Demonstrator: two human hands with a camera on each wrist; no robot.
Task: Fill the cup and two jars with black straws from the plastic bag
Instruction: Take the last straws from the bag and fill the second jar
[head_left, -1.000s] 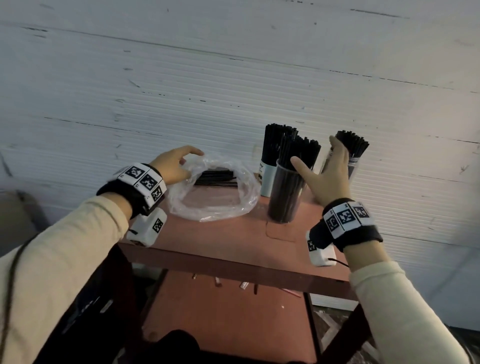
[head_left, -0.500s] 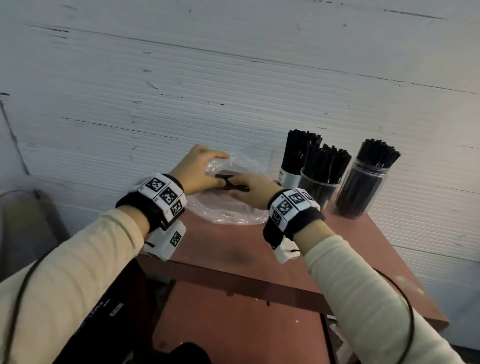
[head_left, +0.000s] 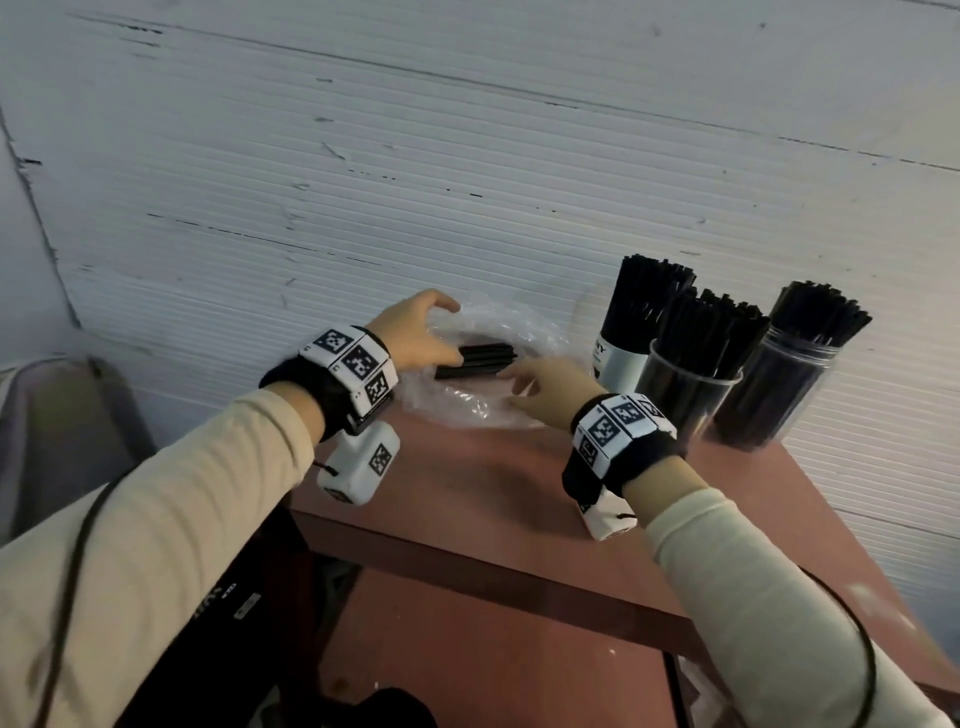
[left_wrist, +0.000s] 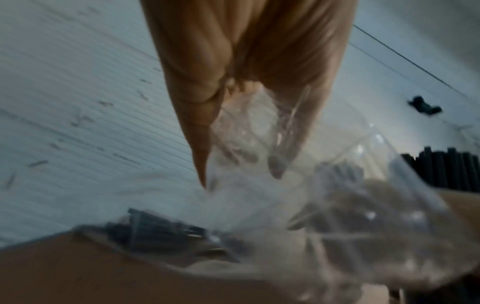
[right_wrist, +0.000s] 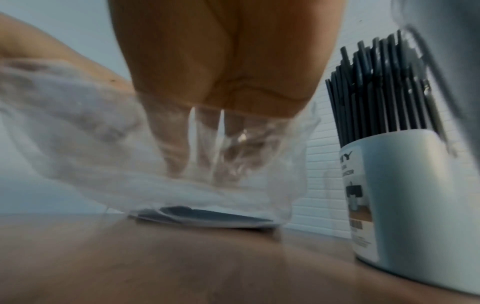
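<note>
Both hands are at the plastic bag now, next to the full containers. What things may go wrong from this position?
1. The right hand works close beside the white cup and front clear jar; pulling back, its wrist may knock one over.
2. The left hand only pinches the thin plastic bag, so the film could slip and the bag slide.
3. All three containers look packed, so the last black straws may not fit.
</note>
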